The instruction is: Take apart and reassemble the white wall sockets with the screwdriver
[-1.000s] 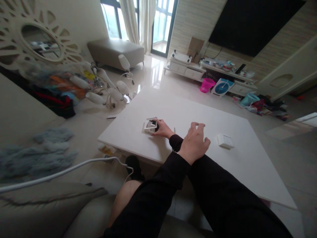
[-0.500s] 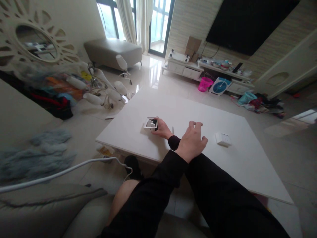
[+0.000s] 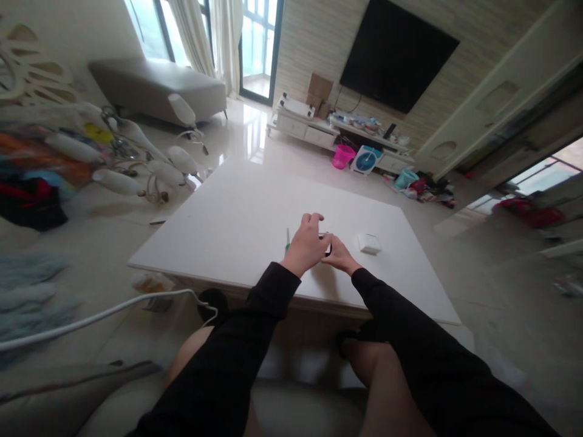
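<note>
Over the middle of the white table, my right hand (image 3: 340,255) grips a small square piece (image 3: 327,247) with a white frame and dark parts. My left hand (image 3: 307,244) meets it from the other side, fingers curled around and thumb against the piece. Most of the piece is hidden between both hands, so its exact kind cannot be made out. Beside my left hand lies a thin tool with a green handle, like a screwdriver (image 3: 287,243), partly covered by the hand. A white box-shaped piece (image 3: 368,243) rests on the table to the right of my right hand.
The white table (image 3: 228,224) spans the area before my knees. A white cable (image 3: 113,315) crosses at the lower left. Lamp arms with white shades (image 3: 168,173) lie left of the table. Beyond it stand a pink basket (image 3: 342,156) and a low cabinet (image 3: 296,128).
My arms have uncrossed. My right hand has brought the square-framed piece from the left to the middle, and my left hand has come onto it. The view has turned right.
</note>
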Available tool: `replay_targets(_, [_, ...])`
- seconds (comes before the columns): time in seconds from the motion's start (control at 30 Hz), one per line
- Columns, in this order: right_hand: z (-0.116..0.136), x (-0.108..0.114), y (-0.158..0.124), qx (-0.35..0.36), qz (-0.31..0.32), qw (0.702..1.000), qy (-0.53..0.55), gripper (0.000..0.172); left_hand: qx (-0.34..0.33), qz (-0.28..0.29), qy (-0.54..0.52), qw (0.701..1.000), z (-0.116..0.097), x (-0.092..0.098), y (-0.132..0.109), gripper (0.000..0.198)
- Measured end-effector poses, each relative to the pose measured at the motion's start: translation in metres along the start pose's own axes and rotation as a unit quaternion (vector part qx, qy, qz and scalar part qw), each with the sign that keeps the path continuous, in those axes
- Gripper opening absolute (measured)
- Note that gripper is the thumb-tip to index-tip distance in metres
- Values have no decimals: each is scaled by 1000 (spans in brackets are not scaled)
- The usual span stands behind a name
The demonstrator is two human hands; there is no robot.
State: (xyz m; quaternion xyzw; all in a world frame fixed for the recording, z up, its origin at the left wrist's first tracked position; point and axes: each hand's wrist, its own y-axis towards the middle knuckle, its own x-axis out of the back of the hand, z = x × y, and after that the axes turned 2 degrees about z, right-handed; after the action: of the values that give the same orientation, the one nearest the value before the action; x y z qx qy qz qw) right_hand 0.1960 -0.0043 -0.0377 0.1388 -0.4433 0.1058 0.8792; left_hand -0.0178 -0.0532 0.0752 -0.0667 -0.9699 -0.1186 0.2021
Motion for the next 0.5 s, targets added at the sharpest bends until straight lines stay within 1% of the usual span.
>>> replay_targets(0.13, [-36, 3, -26, -54, 21, 998, 28, 73, 10, 15, 28, 999, 8, -5, 1, 34])
replay_targets(0.2, [-48, 3, -32, -71, 26, 996, 46, 76, 10, 22, 37, 999, 11, -7, 1, 34])
replay_targets(0.27, [-53, 5, -34, -78, 39, 994, 59, 78, 11, 29, 45, 999, 13, -9, 2, 34])
replay_targets(0.33, [-53, 10, -33, -71, 54, 995, 51, 81, 14, 35, 52, 998, 14, -9, 3, 34])
replay_targets(0.4, [-45, 19, -31, -64, 57, 996, 14, 87, 19, 42, 59, 997, 14, -9, 3, 34])
replay_targets(0.43, [-39, 25, -31, -69, 51, 996, -14, 92, 21, 47, 62, 997, 14, -9, 3, 35])
replay_targets(0.5, [-24, 39, -32, -108, 33, 992, -55, 103, 27, 57, 67, 996, 14, -10, 2, 35])
